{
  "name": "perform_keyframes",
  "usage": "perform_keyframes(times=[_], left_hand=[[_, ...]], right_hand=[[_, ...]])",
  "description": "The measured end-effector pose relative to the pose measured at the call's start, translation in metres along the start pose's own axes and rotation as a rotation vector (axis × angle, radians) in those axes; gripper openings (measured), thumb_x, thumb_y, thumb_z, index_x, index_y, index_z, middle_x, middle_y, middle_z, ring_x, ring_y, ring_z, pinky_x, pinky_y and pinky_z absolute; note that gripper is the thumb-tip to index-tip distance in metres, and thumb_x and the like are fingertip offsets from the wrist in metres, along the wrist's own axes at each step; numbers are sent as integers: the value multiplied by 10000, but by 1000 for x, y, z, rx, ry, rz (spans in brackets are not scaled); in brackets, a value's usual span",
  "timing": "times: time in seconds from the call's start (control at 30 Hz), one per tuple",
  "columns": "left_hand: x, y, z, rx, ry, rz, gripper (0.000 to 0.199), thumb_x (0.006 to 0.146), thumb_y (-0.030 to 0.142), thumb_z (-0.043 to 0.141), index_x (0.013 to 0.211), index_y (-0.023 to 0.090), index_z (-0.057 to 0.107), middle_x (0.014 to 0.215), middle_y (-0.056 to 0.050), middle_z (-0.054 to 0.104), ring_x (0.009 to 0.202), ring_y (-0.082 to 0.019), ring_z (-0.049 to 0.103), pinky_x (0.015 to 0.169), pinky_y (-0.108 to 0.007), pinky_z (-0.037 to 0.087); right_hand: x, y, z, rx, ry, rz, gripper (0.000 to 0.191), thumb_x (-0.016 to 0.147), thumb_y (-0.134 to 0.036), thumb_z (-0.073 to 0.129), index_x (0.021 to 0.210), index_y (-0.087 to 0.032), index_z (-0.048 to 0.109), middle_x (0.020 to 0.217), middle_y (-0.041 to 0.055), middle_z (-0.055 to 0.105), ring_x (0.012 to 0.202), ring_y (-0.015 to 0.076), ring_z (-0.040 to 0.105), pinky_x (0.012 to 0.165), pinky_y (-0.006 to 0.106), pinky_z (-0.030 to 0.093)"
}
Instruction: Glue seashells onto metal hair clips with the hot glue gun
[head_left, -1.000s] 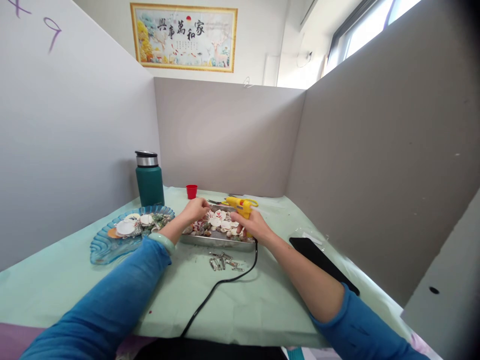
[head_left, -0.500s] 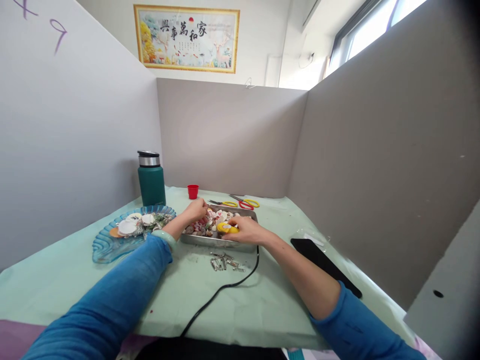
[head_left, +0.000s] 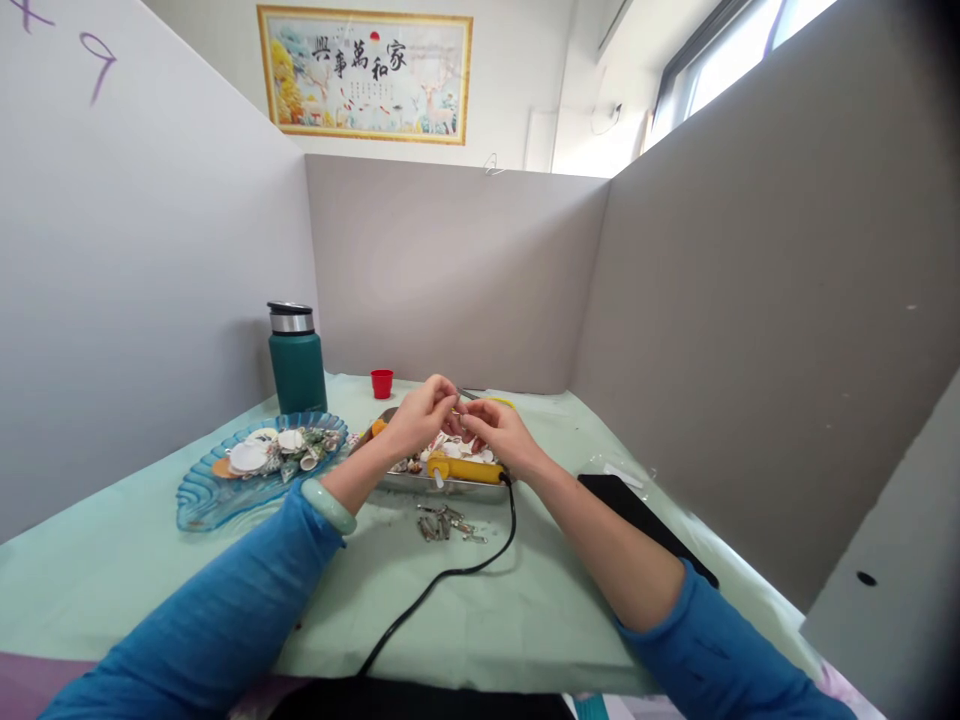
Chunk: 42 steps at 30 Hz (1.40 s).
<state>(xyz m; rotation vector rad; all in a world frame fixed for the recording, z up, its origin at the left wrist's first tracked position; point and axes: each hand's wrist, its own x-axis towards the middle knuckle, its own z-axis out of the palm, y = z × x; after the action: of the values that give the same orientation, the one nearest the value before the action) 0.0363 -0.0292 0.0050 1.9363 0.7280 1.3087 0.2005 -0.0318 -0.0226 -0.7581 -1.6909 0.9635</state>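
Note:
My left hand and my right hand meet above a metal tray, fingertips pinched close together. Whatever lies between the fingers is too small to make out. The tray holds shells, partly covered by my hands. Across its front rim, just below my right hand, rests a yellow glue gun with its pale nozzle pointing left. Its black cord runs from the right end down toward the table's front edge. Several small silver metal clips or pins lie in a pile in front of the tray.
On the left stands a blue shell-shaped dish with white discs and shells, before a green bottle. A red cup sits behind the tray. Scissors are half hidden by my hands. A black flat object lies at right. Grey partitions surround the table.
My right hand has let go of the glue gun, which now lies on the tray's front rim. My left hand has lifted from the shells, and both hands have come together.

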Motion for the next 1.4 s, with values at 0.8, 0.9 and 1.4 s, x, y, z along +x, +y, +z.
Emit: perform_keyframes(times=[0.8, 0.9, 1.4], left_hand=[[-3, -9, -5, 415, 35, 60, 151, 795, 316, 526, 794, 171, 569, 528, 32, 552, 456, -106, 534, 451, -202, 379], [-2, -11, -4, 480, 36, 73, 167, 802, 322, 518, 788, 169, 583, 567, 22, 575, 463, -101, 526, 460, -204, 379], [-2, -12, 0, 732, 55, 299, 96, 800, 183, 513, 778, 169, 605, 729, -19, 643, 620, -122, 556, 576, -225, 406]], right_hand=[[-4, 13, 4, 384, 123, 58, 284, 682, -376, 723, 822, -162, 597, 720, -2, 660, 517, 81, 576, 546, 231, 504], [-3, 15, 4, 369, 131, 49, 289, 702, -409, 699, 789, -158, 584, 682, -7, 650, 469, 69, 548, 491, 214, 479], [-6, 15, 4, 359, 118, 55, 307, 665, -345, 739, 864, -167, 588, 724, 3, 661, 547, 96, 583, 509, 237, 516]])
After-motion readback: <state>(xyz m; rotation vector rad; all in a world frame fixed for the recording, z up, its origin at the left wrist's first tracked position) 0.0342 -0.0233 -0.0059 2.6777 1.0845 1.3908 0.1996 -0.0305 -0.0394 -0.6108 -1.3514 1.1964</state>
